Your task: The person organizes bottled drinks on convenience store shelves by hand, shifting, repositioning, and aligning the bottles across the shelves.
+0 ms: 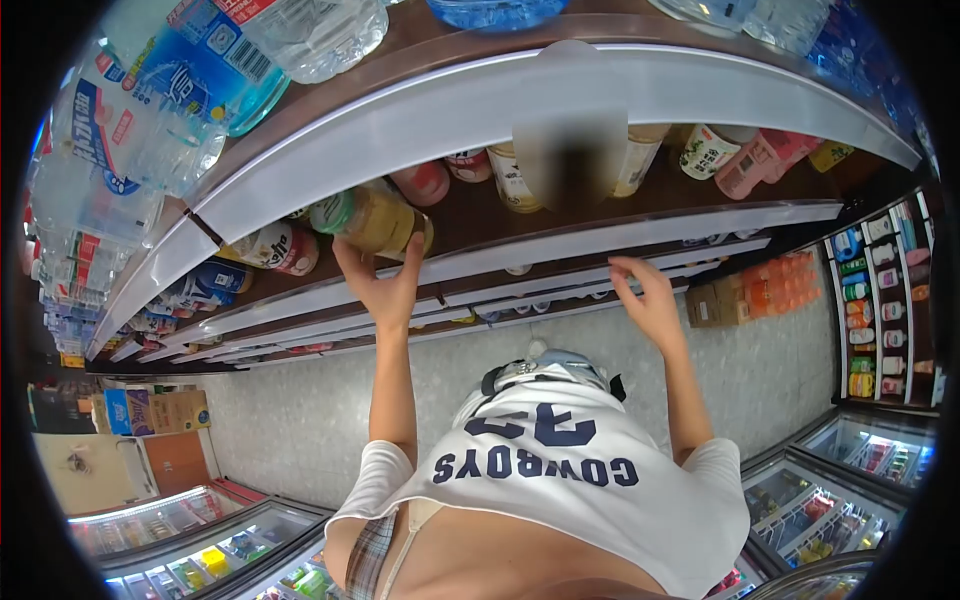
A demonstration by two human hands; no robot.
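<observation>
A bottle with a green cap and yellowish contents [375, 222] lies tilted at the shelf front, with the thumb and fingers of my left hand [385, 280] around it. Just right of it on the same shelf are a pink-topped bottle [421, 183] and a white-labelled bottle [512, 178]. To its left sits a white bottle with a red label [277, 248]. My right hand [645, 295] hangs in the air before the lower shelf edges, fingers apart and nothing in it.
Large water bottles [185, 75] stand on the upper shelf. Cardboard boxes [715, 302] and orange packs [783, 288] sit on the floor at right. Glass-topped freezers [830, 500] line the bottom corners. More shelves [880, 300] stand at far right. A blurred patch covers part of the middle shelf.
</observation>
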